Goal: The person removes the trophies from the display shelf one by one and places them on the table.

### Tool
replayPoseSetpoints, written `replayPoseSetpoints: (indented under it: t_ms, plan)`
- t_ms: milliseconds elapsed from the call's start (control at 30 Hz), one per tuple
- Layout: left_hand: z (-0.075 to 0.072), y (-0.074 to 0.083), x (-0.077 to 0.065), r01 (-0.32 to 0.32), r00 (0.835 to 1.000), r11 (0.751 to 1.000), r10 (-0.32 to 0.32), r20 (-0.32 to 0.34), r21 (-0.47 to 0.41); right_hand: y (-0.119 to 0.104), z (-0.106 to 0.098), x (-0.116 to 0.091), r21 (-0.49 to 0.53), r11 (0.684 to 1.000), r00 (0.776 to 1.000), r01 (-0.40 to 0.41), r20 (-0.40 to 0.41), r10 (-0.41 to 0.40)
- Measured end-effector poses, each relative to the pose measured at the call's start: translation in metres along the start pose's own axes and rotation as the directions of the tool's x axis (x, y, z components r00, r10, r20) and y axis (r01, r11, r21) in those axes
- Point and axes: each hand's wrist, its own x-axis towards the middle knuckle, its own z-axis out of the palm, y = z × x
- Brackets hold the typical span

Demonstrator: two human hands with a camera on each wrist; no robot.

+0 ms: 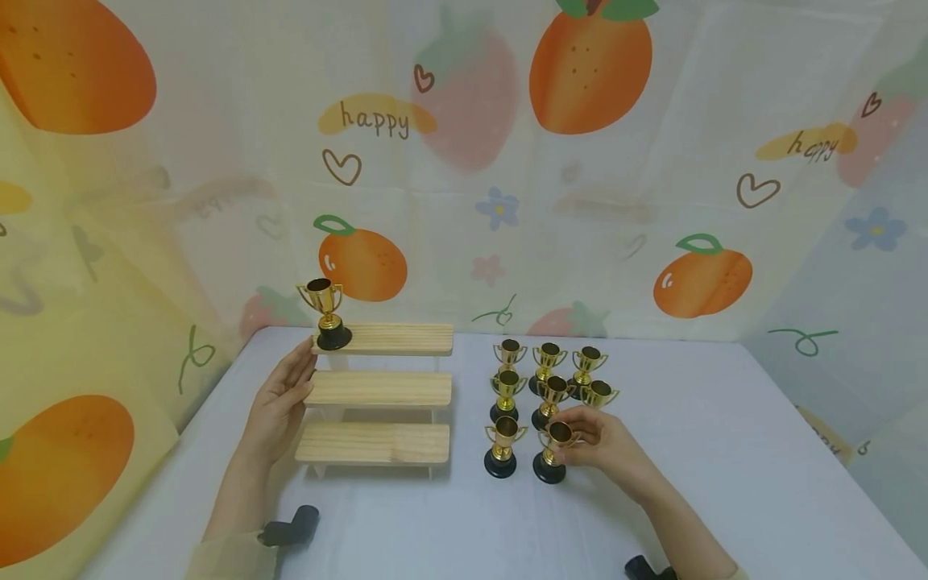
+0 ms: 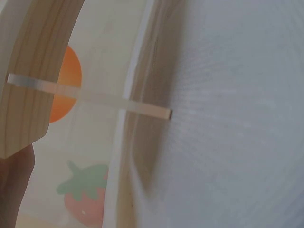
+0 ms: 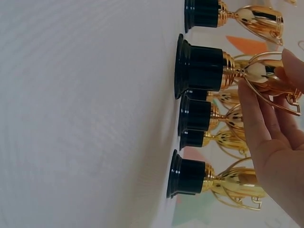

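Note:
A small gold trophy cup (image 1: 558, 439) on a black base is between the fingertips of my right hand (image 1: 602, 443). The right wrist view shows that hand (image 3: 278, 152) pinching the cup (image 3: 261, 71) by its bowl and stem, its base close to the cloth. At the left, my left hand (image 1: 279, 403) touches the left ends of a three-tier wooden display stand (image 1: 377, 443). Only part of a finger (image 2: 16, 185) shows against the wood (image 2: 28, 90) in the left wrist view. One trophy (image 1: 329, 322) stands upright on the top tier's left end.
Several matching trophies (image 1: 505, 443) stand in rows right of the stand, close behind and beside the right hand. A white cloth (image 1: 391, 524) covers the table. Behind it hangs a fruit-printed curtain (image 1: 449, 242).

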Motion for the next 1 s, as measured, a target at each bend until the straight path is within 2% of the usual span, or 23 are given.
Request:
replayPoseSetpoints:
  t_ms: [267, 367, 500, 667, 767, 1000]
  plan:
    - [0.000, -0.001, 0.000, 0.000, 1.000, 1.000, 0.000, -0.004, 0.000, -0.005, 0.002, -0.001, -0.034, 0.999, 0.995, 0.017, -0.093, -0.020]
    - [0.000, -0.001, 0.001, -0.003, 1.000, 1.000, 0.003, -0.003, -0.005, -0.008, 0.002, -0.001, -0.052, 0.997, 0.991, 0.051, -0.125, -0.058]
    - [0.000, -0.001, 0.000, -0.001, 1.000, 1.000, 0.001, -0.008, 0.000, -0.011, 0.000, 0.000, -0.034, 0.993, 0.979, 0.113, -0.167, -0.117]
    - [0.000, 0.000, -0.001, 0.010, 1.000, 1.000, -0.010, -0.005, 0.014, -0.020, -0.001, 0.002, -0.025, 0.992, 0.963, 0.124, -0.239, -0.126]
    - [0.000, 0.001, -0.001, 0.012, 1.000, 1.000, -0.012, -0.005, 0.017, -0.030, 0.001, 0.004, 0.003, 0.991, 0.954, 0.134, -0.273, -0.128]
    - [0.002, 0.003, 0.000, 0.002, 1.000, 1.000, -0.002, -0.012, 0.004, -0.056, 0.017, 0.014, 0.115, 0.969, 0.937, 0.220, -0.300, -0.177]
